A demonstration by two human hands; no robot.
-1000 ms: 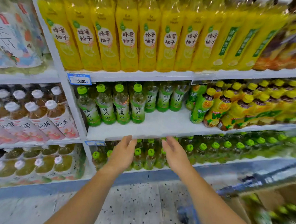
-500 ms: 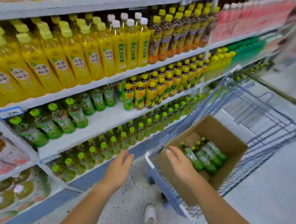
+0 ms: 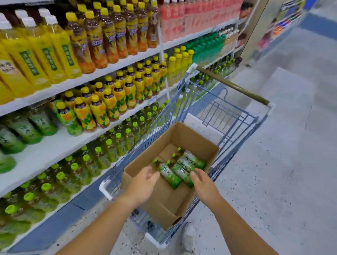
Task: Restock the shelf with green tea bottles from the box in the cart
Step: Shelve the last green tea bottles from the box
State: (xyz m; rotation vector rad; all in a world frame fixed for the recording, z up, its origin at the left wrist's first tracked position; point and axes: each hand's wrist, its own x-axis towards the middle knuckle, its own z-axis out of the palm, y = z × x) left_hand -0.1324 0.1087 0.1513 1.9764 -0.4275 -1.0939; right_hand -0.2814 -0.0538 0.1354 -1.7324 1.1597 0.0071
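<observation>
**A:** What are the hands holding?

**B:** Nothing. The left hand (image 3: pixel 143 182) is loose, with its fingers stretched forward. The right hand (image 3: pixel 203 182) is the same. The palms are turned toward each other.

**A:** Are they touching anything?

**B:** The fingertips of both reach the green tea bottles (image 3: pixel 181 167), but I cannot tell whether they touch. The bottles lie on their sides in a cluster, caps pointing away, between the two hands.

**A:** Where do the bottles lie?

**B:** In the box (image 3: pixel 182 136), an open brown carton, bunched at its right side. The box sits in the cart (image 3: pixel 242 115), a blue wire one standing just beside the shelving.

**A:** And the shelf?

**B:** The shelf (image 3: pixel 51 146) is to the left, with a bare white stretch at its front. A row of green-label bottles (image 3: pixel 21 127) stands behind that, and yellow-capped bottles (image 3: pixel 98 108) stand further along. A pale shoe (image 3: pixel 189 235) shows on the speckled floor (image 3: pixel 277 191) under the right arm.
</observation>
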